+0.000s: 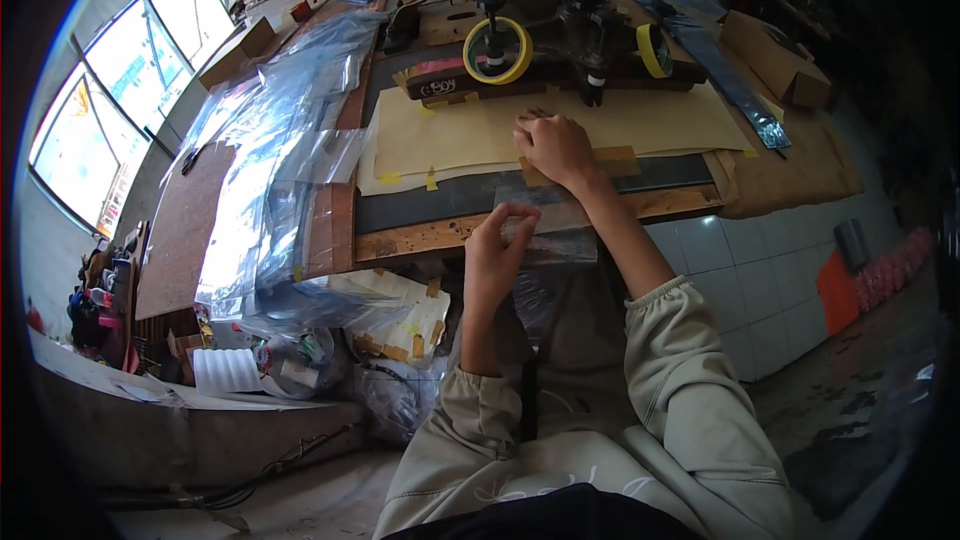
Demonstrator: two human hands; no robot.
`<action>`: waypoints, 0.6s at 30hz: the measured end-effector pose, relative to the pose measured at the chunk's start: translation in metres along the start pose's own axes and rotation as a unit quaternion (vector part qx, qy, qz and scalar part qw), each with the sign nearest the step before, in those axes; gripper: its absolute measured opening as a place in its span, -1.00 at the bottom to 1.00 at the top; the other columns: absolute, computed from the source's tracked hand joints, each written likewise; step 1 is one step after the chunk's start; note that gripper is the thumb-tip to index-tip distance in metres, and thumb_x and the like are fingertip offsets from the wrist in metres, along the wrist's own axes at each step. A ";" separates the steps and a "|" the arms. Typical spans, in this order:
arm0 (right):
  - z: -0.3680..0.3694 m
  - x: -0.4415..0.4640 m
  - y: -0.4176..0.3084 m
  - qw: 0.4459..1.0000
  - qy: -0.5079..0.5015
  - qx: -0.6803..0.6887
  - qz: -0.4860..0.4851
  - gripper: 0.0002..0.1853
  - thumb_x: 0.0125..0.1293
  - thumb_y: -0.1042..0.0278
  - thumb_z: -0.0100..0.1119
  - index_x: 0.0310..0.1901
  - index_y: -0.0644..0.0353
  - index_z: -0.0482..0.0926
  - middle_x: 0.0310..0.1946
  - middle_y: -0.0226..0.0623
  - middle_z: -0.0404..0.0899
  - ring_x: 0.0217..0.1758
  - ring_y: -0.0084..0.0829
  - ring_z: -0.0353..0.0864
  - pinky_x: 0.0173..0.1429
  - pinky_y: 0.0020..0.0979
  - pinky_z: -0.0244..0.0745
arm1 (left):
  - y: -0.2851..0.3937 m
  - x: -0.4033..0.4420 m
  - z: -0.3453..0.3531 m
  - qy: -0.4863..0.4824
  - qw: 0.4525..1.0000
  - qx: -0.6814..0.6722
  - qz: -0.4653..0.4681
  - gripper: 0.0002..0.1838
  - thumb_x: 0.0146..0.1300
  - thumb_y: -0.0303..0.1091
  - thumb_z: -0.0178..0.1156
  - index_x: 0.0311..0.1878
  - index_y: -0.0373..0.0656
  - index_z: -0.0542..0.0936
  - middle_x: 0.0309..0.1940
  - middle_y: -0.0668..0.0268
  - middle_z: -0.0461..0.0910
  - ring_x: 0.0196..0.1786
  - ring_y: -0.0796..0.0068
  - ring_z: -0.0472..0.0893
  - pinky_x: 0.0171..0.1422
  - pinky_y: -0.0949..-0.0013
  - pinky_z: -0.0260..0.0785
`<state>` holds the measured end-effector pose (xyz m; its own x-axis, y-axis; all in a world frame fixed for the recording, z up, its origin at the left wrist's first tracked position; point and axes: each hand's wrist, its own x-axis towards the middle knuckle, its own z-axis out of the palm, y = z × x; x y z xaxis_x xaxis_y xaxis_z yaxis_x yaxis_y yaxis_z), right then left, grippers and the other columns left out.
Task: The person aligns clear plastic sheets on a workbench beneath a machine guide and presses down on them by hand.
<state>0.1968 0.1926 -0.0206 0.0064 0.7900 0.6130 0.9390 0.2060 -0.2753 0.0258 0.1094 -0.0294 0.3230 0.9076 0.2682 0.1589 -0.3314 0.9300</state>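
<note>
While the right hand [556, 148] lies half-curled on the tan sheet [465, 135], upper centre of the frame, long axis left-to-right, the left hand [492, 252] curls lower, nearer the clear plastic [562, 212]; both grips unclear.

Pretty busy workbench [430, 242], wood front edge, dark mat [440, 206] on top and a big tan paper sheet [460, 145] over that. Loads of shiny clear plastic film [262, 175] down the left, brown kraft paper [805, 175] plus a cardboard box [765, 50] over right.
</note>
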 end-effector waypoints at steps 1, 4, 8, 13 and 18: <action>0.000 0.000 0.000 1.000 0.006 0.002 -0.004 -0.80 0.17 0.29 0.10 -0.33 0.25 0.62 -0.31 -0.09 0.62 -0.27 -0.09 0.63 -0.16 -0.17 0.58 | -0.001 0.000 0.000 0.000 1.000 -0.002 0.001 -0.87 0.21 -0.38 0.19 -0.21 -0.17 0.61 -0.54 0.37 0.58 -0.68 0.75 0.24 -0.58 0.52 0.08; 0.000 0.000 0.000 1.000 0.007 0.000 -0.005 -0.80 0.17 0.29 0.11 -0.33 0.25 0.62 -0.31 -0.09 0.62 -0.27 -0.08 0.63 -0.16 -0.17 0.58 | -0.002 0.000 0.000 -0.002 1.000 -0.003 -0.001 -0.87 0.21 -0.38 0.19 -0.21 -0.17 0.61 -0.56 0.38 0.57 -0.68 0.76 0.23 -0.58 0.52 0.07; 0.002 0.000 0.002 1.000 0.004 0.001 -0.002 -0.79 0.18 0.28 0.11 -0.33 0.25 0.62 -0.30 -0.09 0.62 -0.26 -0.09 0.63 -0.15 -0.17 0.57 | -0.002 0.000 0.000 -0.003 1.000 0.002 0.000 -0.87 0.21 -0.38 0.19 -0.20 -0.17 0.61 -0.56 0.38 0.56 -0.68 0.76 0.22 -0.58 0.52 0.06; 0.000 0.000 0.001 1.000 0.001 -0.001 -0.008 -0.79 0.18 0.28 0.11 -0.33 0.25 0.62 -0.29 -0.09 0.62 -0.26 -0.09 0.63 -0.15 -0.17 0.57 | -0.006 0.001 0.001 -0.002 1.000 -0.010 0.011 -0.87 0.22 -0.38 0.19 -0.20 -0.17 0.60 -0.54 0.38 0.57 -0.67 0.75 0.22 -0.57 0.52 0.07; -0.001 0.000 0.001 1.000 0.000 -0.003 -0.008 -0.79 0.18 0.28 0.11 -0.34 0.25 0.62 -0.31 -0.09 0.62 -0.28 -0.08 0.64 -0.15 -0.16 0.57 | -0.006 0.002 0.000 -0.012 1.000 -0.011 0.022 -0.86 0.22 -0.38 0.17 -0.19 -0.18 0.59 -0.53 0.37 0.57 -0.64 0.74 0.25 -0.55 0.52 0.11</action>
<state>0.1974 0.1923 -0.0205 -0.0097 0.7869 0.6170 0.9409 0.2161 -0.2608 0.0253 0.1134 -0.0346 0.3509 0.8857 0.3039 0.1239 -0.3656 0.9225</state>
